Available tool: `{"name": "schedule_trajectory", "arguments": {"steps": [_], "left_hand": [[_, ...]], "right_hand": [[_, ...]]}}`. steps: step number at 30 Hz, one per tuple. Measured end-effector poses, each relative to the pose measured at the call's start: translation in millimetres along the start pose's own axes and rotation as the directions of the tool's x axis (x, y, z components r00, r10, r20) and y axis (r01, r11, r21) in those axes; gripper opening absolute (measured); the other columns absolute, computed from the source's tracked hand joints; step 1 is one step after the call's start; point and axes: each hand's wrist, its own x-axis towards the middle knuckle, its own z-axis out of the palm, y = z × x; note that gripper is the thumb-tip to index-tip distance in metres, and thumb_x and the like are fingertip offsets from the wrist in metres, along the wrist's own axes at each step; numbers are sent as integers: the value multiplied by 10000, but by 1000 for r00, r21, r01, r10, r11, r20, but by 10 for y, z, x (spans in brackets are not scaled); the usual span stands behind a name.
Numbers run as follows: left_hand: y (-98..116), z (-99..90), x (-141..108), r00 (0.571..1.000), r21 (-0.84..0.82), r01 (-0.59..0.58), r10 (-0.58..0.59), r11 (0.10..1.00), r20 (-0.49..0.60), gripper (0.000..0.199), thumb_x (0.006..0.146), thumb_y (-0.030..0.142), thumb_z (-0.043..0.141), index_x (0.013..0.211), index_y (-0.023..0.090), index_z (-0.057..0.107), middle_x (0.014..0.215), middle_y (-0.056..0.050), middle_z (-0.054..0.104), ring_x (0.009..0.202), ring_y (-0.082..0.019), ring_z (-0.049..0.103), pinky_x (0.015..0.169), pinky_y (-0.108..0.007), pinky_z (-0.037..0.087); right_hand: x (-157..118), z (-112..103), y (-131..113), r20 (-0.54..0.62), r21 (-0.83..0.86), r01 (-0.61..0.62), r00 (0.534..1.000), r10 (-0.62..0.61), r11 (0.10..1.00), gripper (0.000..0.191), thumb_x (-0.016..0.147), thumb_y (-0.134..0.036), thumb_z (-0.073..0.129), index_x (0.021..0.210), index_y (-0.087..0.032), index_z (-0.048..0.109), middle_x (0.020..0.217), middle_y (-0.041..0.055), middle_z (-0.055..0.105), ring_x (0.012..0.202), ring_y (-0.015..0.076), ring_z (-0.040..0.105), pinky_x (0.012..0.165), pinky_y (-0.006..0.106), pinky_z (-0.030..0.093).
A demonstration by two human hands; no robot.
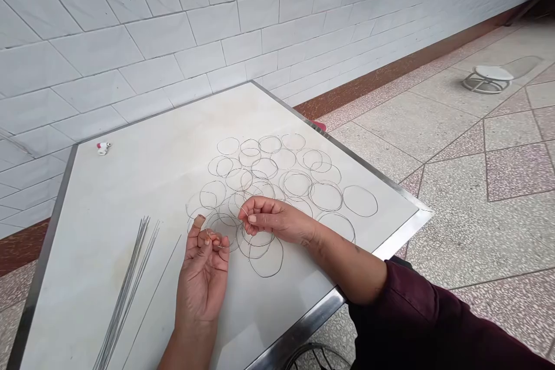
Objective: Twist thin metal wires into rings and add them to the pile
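My left hand (203, 277) is palm up over the table, its thumb and fingers pinched on a thin wire; a wrap covers one fingertip. Just right of it, my right hand (273, 219) pinches thin wire between thumb and fingertips. It looks like one curved length shared by both hands, though loops behind make its path hard to follow. Beneath and beyond the hands, many overlapping wire rings (265, 276) lie on the white tabletop. Left of my left hand lies a bundle of straight wires (125, 295), with a single straight wire (152, 296) beside it.
The white table (143, 179) has a metal edge and stands against a tiled wall (165, 40). A small white and pink object (103, 148) sits near its far left corner. On the floor to the right is a low white-seated chair (492, 74).
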Motion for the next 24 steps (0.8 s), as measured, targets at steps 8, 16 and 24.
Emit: {"name": "schedule_trajectory", "arguments": {"steps": [8, 16, 24], "left_hand": [[-1, 14, -21, 1000, 17, 22, -22, 1000, 4, 460, 794, -12, 660, 1214, 176, 663, 778, 18, 639, 741, -95, 644, 736, -211, 604], [-8, 22, -39, 1000, 18, 13, -13, 1000, 12, 458, 779, -8, 677, 1203, 166, 669, 756, 18, 638, 731, -102, 646, 755, -234, 612], [-15, 44, -40, 1000, 14, -24, 24, 1000, 0, 458, 756, -5, 716, 1182, 160, 678, 765, 22, 650, 712, -81, 643, 804, -226, 603]], "right_hand": [[37, 45, 42, -70, 48, 4, 998, -1, 999, 240, 854, -360, 750, 953, -176, 633, 817, -6, 656, 766, 121, 672, 808, 296, 511], [38, 69, 67, -101, 85, 21, 995, -12, 996, 223, 864, -351, 741, 944, -176, 627, 815, -12, 632, 745, 106, 642, 800, 288, 504], [35, 61, 67, -114, 93, 35, 993, -24, 995, 224, 858, -352, 747, 935, -178, 628, 809, -10, 623, 750, 110, 625, 802, 290, 497]]}}
